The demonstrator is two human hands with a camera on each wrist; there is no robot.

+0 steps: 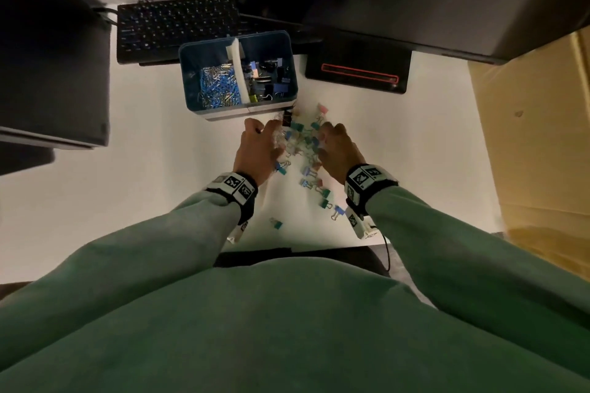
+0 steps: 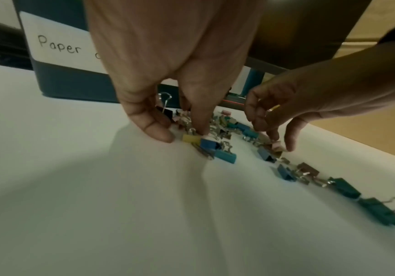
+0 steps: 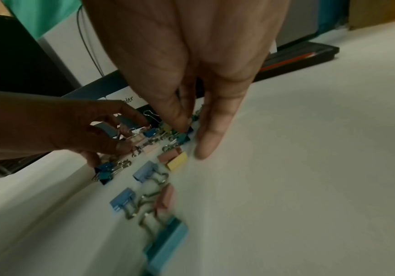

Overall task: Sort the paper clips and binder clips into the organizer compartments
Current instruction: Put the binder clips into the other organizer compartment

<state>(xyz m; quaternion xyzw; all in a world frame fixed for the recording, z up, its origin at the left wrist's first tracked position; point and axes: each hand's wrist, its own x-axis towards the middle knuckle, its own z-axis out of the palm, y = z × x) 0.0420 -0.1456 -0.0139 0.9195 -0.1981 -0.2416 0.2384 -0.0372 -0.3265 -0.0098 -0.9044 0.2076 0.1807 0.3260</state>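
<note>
A blue organizer [image 1: 184, 73] has a white divider [image 1: 238, 70]; paper clips [image 1: 217, 86] fill its left compartment and binder clips [image 1: 271, 76] its right. Its front wall [image 2: 61, 80] carries a label reading "Paper". A loose pile of coloured binder clips [image 1: 303, 142] lies on the white table just in front of it. My left hand [image 1: 274, 137] is at the pile's left side, fingers curled down and pinching clips [image 2: 182, 134]. My right hand [image 1: 319, 140] is at the pile's right side, thumb and finger closing on a small clip [image 2: 277, 145].
A black keyboard [image 1: 175, 25] sits behind the organizer, with a black device with a red outline [image 1: 357, 73] to its right. A cardboard box [image 1: 536, 137] stands at the right, a dark casing [image 1: 48, 73] at the left. Stray clips [image 1: 277, 224] trail toward the table's near edge.
</note>
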